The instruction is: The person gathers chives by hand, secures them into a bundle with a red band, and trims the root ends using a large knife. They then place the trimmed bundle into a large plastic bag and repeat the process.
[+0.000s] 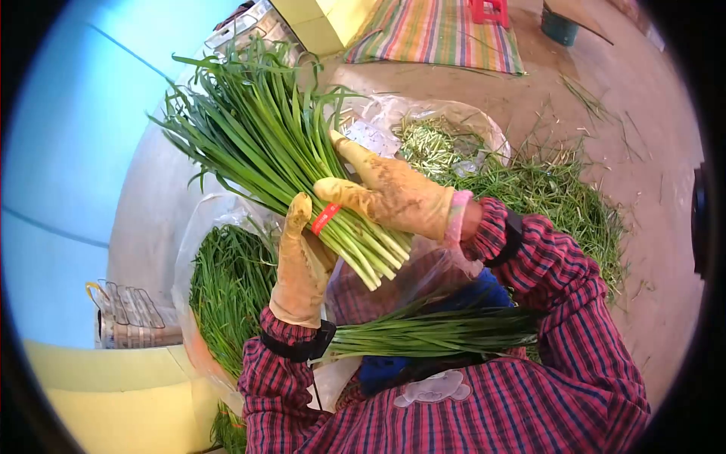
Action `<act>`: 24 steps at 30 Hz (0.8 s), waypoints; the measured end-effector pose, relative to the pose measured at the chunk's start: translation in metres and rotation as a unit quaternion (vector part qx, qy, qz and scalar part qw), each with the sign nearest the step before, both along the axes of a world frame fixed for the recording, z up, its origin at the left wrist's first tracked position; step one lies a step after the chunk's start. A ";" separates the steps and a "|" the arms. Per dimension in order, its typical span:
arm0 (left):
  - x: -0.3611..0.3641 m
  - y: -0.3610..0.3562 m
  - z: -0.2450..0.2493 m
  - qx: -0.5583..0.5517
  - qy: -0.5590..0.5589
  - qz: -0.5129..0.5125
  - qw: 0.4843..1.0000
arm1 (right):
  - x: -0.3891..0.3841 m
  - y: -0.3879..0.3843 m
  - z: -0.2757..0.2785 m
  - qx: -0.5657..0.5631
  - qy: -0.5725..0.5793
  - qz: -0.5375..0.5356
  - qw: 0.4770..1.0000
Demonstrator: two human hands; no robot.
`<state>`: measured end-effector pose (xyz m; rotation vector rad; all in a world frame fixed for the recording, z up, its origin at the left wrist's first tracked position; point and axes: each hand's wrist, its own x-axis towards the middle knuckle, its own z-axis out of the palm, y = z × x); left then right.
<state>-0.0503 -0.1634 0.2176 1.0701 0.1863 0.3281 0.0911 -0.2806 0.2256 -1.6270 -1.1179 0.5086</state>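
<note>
A thick bundle of long green stalks (265,136) is held up in front of me, its pale cut ends pointing to the lower right. Around it, near those ends, is a red band (325,218). My left hand (300,265), in a stained yellow glove, grips the bundle from below, beside the band. Gloved likewise, my right hand (397,189) lies along the bundle's upper right side, its thumb by the band. The palm side of each hand is partly hidden. Another bunch of green stalks (431,333) lies across my lap.
An open plastic bag of greens (231,280) stands at the left. Beyond my right hand lie a bag of pale trimmings (431,144) and a loose heap of greens (560,197). A striped mat (446,38), a red stool (490,10) and a wire basket (132,314) are farther off.
</note>
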 end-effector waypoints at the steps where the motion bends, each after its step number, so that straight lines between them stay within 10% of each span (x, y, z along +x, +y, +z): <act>1: 0.001 0.002 -0.003 -0.039 0.024 0.048 0.998 | -0.001 0.001 -0.004 0.096 -0.038 -0.022 0.994; 6: 0.008 0.003 0.007 -0.089 0.015 0.070 0.993 | -0.005 -0.003 -0.012 0.237 -0.206 -0.035 0.949; 13: 0.007 0.038 -0.020 -0.003 -0.003 0.220 0.975 | 0.008 -0.041 -0.049 0.067 -0.255 0.129 0.956; 24: 0.015 0.028 0.007 -0.042 -0.036 0.299 0.953 | -0.020 -0.016 -0.022 0.063 -0.508 -0.033 0.859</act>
